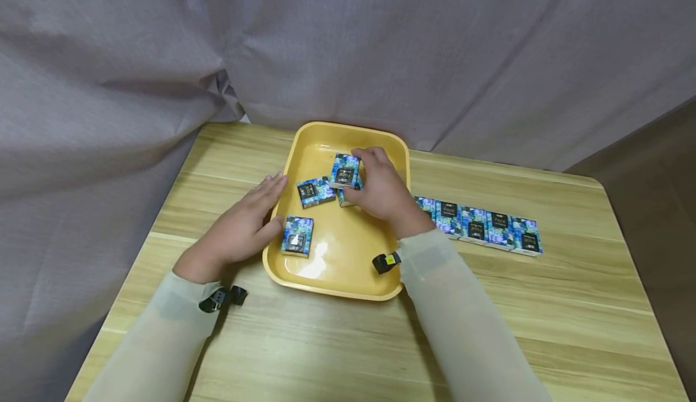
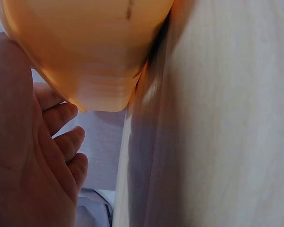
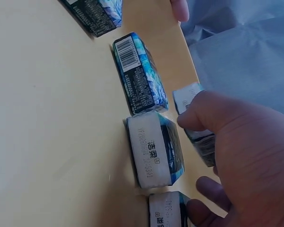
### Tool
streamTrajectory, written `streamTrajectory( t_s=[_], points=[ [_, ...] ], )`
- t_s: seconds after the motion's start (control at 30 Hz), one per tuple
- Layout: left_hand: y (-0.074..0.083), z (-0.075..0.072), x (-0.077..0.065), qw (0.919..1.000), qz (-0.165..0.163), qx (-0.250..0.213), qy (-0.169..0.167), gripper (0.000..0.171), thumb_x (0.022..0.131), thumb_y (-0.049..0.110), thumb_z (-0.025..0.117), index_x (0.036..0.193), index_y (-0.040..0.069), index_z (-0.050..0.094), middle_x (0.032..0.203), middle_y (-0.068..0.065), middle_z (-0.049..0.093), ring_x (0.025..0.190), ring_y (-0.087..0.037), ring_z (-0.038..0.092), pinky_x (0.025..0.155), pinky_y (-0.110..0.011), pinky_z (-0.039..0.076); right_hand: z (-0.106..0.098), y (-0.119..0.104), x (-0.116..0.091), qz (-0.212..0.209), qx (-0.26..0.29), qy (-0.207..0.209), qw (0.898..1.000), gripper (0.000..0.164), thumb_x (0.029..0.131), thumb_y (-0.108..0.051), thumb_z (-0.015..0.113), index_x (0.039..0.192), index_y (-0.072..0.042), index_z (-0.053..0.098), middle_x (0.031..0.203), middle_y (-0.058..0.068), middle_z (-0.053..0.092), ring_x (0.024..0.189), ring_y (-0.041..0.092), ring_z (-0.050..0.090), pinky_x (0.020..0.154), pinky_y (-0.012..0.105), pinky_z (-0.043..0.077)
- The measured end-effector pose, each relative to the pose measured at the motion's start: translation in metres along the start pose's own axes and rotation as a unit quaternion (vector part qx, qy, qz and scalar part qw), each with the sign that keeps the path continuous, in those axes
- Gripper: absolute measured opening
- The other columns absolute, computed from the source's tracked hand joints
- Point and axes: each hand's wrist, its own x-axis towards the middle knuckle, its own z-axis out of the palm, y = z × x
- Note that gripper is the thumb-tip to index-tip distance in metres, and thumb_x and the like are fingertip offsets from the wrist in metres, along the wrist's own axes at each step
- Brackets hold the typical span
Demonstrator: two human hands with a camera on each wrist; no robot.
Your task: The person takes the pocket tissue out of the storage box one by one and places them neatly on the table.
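My right hand [image 1: 385,190] pinches a blue floral pocket tissue pack [image 1: 345,169] between thumb and fingers, inside a yellow tray [image 1: 337,293]. In the right wrist view, the held tissue pack [image 3: 183,98] is raised beside other packs on the tray floor. Those include a pack with a barcode [image 3: 137,75], one showing its white end [image 3: 149,151] and one by my fingers [image 3: 164,210]. Another tissue pack [image 1: 297,236] lies near the tray's left wall. With fingers extended, my left hand [image 1: 241,223] rests along the tray's left rim; the left wrist view shows its fingertips [image 2: 61,113] at that rim.
To the right of the tray, a row of several similar tissue packs [image 1: 474,225] lies side by side on the wooden table [image 1: 571,305], partly hidden by my right wrist. A grey curtain [image 1: 348,45] hangs behind the table. Both wrists wear black straps with small devices.
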Motion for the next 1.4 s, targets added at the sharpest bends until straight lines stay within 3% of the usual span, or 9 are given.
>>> streamTrajectory(
  t_s=[0.4,0.8,1.2,1.4],
  points=[
    [-0.002,0.000,0.001,1.0000,0.003,0.001,0.003,0.079,0.113,0.030,0.056,0.181,0.013,0.020,0.189,-0.009,0.022,0.175,-0.039,0.022,0.143,-0.059,0.023,-0.001,0.000,0.001,-0.017,0.042,0.030,0.999,0.089,0.095,-0.032,0.087,0.172,-0.018,0.043,0.168,0.010,0.041,0.140,0.033,0.062,0.114,0.049,0.062],
    [0.000,0.002,0.001,1.0000,-0.002,0.001,0.001,0.079,0.113,0.030,0.055,0.182,0.015,0.019,0.189,-0.010,0.022,0.176,-0.038,0.021,0.143,-0.059,0.023,-0.007,-0.001,-0.001,-0.034,0.056,0.023,0.998,0.089,0.096,-0.033,0.086,0.172,-0.021,0.042,0.170,0.010,0.040,0.139,0.033,0.059,0.116,0.052,0.059],
    [-0.003,0.003,0.000,0.9999,0.012,0.001,0.004,0.079,0.113,0.034,0.054,0.181,0.013,0.019,0.189,-0.007,0.021,0.176,-0.037,0.021,0.144,-0.057,0.021,-0.025,-0.008,-0.012,-0.065,0.084,0.028,0.994,0.088,0.095,-0.027,0.087,0.171,-0.018,0.044,0.168,0.013,0.040,0.147,0.038,0.055,0.114,0.055,0.058],
    [-0.003,0.003,0.001,0.9999,0.012,0.002,0.006,0.078,0.113,0.033,0.054,0.181,0.013,0.020,0.189,-0.006,0.021,0.176,-0.037,0.021,0.144,-0.057,0.022,-0.037,-0.005,-0.021,-0.090,0.092,0.038,0.991,0.086,0.094,-0.023,0.087,0.169,-0.013,0.046,0.163,0.017,0.042,0.143,0.041,0.055,0.111,0.057,0.058]
  ],
)
